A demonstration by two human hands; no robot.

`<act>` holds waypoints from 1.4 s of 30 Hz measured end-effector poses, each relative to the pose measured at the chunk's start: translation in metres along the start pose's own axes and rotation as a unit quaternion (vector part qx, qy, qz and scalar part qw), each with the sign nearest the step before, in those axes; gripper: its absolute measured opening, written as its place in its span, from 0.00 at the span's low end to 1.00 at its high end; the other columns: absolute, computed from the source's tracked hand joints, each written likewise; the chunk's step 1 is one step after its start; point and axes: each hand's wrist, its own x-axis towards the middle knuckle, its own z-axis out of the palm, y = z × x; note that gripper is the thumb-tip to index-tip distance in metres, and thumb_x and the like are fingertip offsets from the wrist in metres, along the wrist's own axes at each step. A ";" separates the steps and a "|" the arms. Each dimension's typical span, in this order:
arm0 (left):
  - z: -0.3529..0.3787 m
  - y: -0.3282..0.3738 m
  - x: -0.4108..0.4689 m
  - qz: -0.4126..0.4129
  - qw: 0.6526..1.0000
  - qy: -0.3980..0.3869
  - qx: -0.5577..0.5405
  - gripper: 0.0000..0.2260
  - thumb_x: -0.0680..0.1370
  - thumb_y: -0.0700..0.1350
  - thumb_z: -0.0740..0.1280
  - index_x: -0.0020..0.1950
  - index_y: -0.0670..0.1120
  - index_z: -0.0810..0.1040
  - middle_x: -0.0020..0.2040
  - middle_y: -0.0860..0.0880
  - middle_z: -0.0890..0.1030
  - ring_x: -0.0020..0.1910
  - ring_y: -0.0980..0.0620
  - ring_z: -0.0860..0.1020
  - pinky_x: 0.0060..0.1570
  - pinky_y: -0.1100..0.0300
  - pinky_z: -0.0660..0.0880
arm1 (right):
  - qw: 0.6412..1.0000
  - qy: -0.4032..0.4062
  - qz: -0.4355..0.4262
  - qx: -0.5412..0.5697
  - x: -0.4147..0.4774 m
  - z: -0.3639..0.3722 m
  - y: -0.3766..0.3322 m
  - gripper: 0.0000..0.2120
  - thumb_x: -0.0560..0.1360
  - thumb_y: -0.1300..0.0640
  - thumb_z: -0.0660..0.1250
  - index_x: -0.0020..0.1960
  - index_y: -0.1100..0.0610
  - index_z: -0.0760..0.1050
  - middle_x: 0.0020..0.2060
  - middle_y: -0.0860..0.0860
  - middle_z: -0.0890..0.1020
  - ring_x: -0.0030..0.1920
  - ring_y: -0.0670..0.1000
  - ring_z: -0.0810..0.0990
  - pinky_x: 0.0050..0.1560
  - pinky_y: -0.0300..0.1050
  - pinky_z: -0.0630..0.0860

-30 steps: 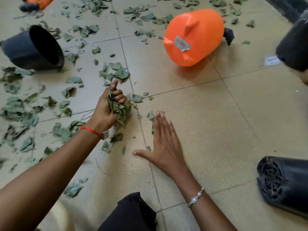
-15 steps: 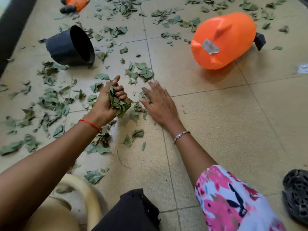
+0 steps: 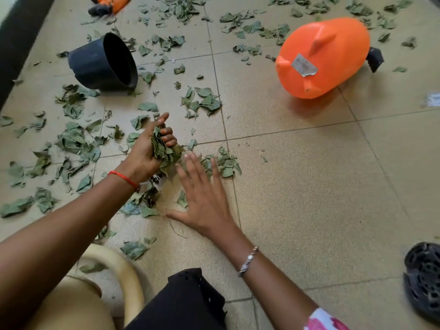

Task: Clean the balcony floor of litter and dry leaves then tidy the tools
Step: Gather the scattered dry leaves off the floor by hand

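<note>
My left hand grips a bunch of dry green leaves just above the tiled floor. My right hand lies flat on the floor with straight, spread fingers, its fingertips at a small heap of leaves. More dry leaves are scattered over the left and far parts of the floor. A black plant pot lies on its side at the upper left, its mouth turned toward me.
An orange plastic container lies on its side at the upper right. A second black pot shows at the right edge. A black bag and a beige rim sit near the bottom. A paper scrap lies far right.
My right hand swept leaves from further away back toward me into a small heap beside the left hand. The left hand kept its grip on the bunch.
</note>
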 end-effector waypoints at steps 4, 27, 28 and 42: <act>0.004 -0.003 -0.001 0.007 1.000 -0.001 0.008 0.06 0.81 0.44 0.58 0.50 0.48 0.74 0.27 0.53 0.67 0.24 0.58 0.64 0.25 0.69 0.65 | 0.992 0.032 0.110 -0.048 0.028 0.008 -0.003 0.27 0.79 0.42 0.48 0.73 0.55 0.62 0.74 0.51 0.62 0.76 0.51 0.53 0.72 0.60 0.38; 0.023 -0.071 0.017 0.294 0.862 0.008 0.412 0.08 0.78 0.37 0.63 0.52 0.47 0.81 0.38 0.54 0.79 0.35 0.60 0.75 0.40 0.65 0.73 | 0.977 0.014 0.108 0.181 0.044 -0.014 0.087 0.22 0.83 0.49 0.45 0.75 0.51 0.57 0.75 0.47 0.58 0.75 0.44 0.52 0.74 0.39 0.43; 0.023 -0.073 0.017 0.299 0.856 0.010 0.421 0.08 0.78 0.38 0.63 0.52 0.46 0.80 0.38 0.54 0.79 0.35 0.62 0.75 0.39 0.67 0.73 | 0.978 0.014 0.088 0.189 0.041 -0.016 0.086 0.21 0.83 0.50 0.48 0.74 0.52 0.60 0.74 0.47 0.61 0.75 0.44 0.55 0.73 0.37 0.44; 0.023 -0.080 0.018 0.338 0.726 -0.012 0.599 0.10 0.75 0.37 0.63 0.51 0.42 0.82 0.52 0.52 0.77 0.53 0.58 0.75 0.57 0.66 0.70 | 0.925 0.115 0.330 0.148 -0.027 -0.010 0.040 0.30 0.80 0.41 0.41 0.75 0.59 0.56 0.75 0.55 0.59 0.76 0.52 0.53 0.74 0.44 0.48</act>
